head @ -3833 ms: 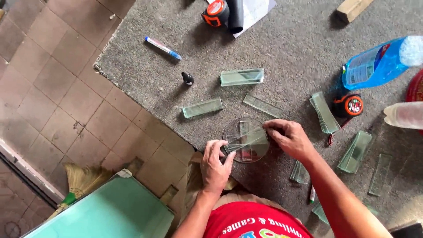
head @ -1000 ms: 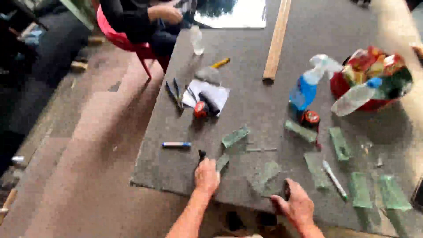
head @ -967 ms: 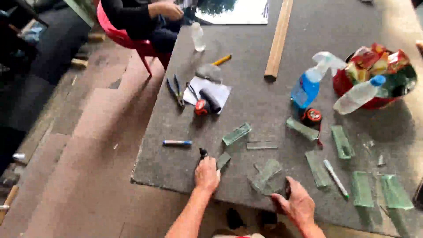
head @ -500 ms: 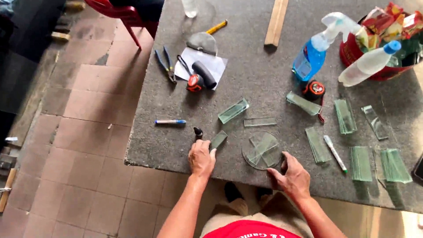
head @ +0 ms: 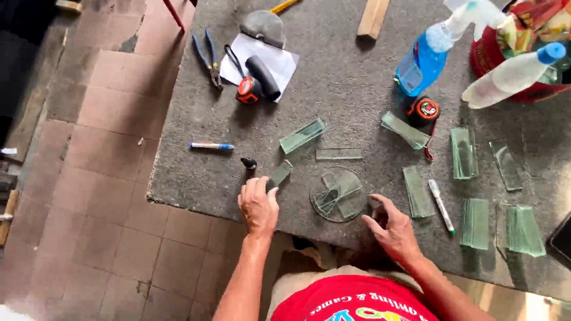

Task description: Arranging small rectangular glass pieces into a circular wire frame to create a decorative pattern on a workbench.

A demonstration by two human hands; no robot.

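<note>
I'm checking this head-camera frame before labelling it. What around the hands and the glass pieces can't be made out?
- Right hand: fingers curled beside the round glass disc; whether they touch it or hold something is unclear.
- Left hand: covers the near end of a small glass strip; grip unclear.
- Dark object: cut off by the right edge.
- Red basket: cut by the top edge, contents unclear.

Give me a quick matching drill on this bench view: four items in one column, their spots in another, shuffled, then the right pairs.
Things:
1. round glass disc
2. blue spray bottle
3. blue-capped marker
4. pliers

Places:
A. far left corner of the bench, beside the white paper
B. between the left hand and right hand
C. alone near the left edge
D. next to the red tub

Pairs: 1-B, 2-D, 3-C, 4-A
</note>
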